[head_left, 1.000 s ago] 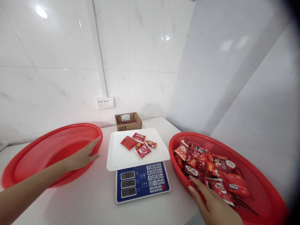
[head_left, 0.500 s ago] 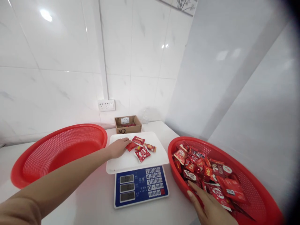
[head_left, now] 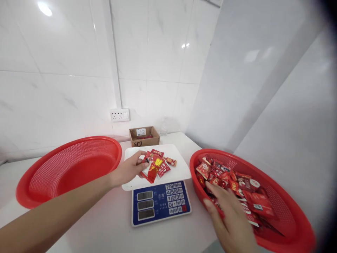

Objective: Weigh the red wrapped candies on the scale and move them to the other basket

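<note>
My left hand (head_left: 129, 166) is closed on red snack packets (head_left: 154, 170) with yellow print, raised just over the scale's white pan (head_left: 181, 173). Other small red packets, one of them a wrapped snack (head_left: 171, 161), lie on the pan beside and behind my fingers. Below the pan is the blue keypad panel of the digital scale (head_left: 162, 203), its display digits too faint to read. At the near rim of the right red basket (head_left: 292, 214), my right hand (head_left: 230, 216) hovers with thumb and fingers apart, slightly blurred. Many red snack packets (head_left: 259, 203) fill that basket.
A second red basket (head_left: 86, 168) stands left of the scale, beyond my left forearm. Behind the pan sits a small cardboard box (head_left: 144, 141) with red items inside, and a clear container (head_left: 163, 127) is beside it. A wall socket (head_left: 119, 115) is above the table.
My left hand has lifted packets up from the pan, where it was reaching flat before. My right hand has risen a little from the packets in the right basket.
</note>
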Demonstrator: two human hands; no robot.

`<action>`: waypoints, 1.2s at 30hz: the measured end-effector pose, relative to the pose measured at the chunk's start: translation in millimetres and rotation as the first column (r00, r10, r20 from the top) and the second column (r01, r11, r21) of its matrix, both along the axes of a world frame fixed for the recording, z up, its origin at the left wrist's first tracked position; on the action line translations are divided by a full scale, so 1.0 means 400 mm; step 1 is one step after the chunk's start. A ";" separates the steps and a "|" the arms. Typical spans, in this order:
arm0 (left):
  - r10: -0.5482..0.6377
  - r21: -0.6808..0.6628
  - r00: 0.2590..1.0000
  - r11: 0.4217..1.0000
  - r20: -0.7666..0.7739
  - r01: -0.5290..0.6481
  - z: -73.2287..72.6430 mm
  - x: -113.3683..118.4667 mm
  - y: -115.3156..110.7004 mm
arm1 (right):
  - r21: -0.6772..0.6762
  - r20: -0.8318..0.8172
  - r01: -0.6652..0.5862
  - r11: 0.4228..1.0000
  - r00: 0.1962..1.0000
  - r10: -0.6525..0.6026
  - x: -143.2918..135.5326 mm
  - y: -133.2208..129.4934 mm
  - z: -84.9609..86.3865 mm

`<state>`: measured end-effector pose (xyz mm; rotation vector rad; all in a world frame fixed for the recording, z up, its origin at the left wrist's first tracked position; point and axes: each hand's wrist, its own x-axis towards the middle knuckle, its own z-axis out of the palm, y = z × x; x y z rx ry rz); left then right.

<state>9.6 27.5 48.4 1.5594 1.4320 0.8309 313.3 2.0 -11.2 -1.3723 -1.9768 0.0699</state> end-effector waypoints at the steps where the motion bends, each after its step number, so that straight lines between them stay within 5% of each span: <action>1: -0.020 -0.028 0.998 0.999 0.052 0.022 0.004 0.017 -0.014 | -0.058 -0.071 -0.057 0.997 0.996 0.053 -0.035 -0.003 0.020; 6: -0.223 -0.091 0.949 0.964 0.224 0.248 -0.014 0.090 -0.088 | -0.358 -0.317 -0.399 0.844 0.902 0.292 -0.181 -0.007 0.081; 9: -0.219 -0.109 0.935 0.960 0.280 0.257 -0.028 0.106 -0.118 | -0.424 -0.379 -0.479 0.769 0.865 0.330 -0.213 -0.005 0.081; 16: -0.097 -0.175 0.977 0.976 0.188 0.131 0.001 0.085 -0.105 | -0.384 -0.625 -0.497 0.778 0.760 0.178 -0.235 0.013 0.075; 25: -0.137 -0.033 0.868 0.984 0.478 0.174 0.004 0.088 -0.072 | -0.418 -0.822 -0.593 0.688 0.569 -0.009 -0.248 0.025 0.085; 32: -0.155 -0.032 0.859 0.980 0.488 0.196 0.007 0.081 -0.052 | -0.373 -0.859 -0.582 0.722 0.510 -0.033 -0.231 0.050 0.079; 36: -0.114 -0.060 0.878 0.985 0.464 0.160 0.002 0.082 -0.061 | -0.319 -0.832 -0.501 0.804 0.554 0.015 -0.231 0.055 0.080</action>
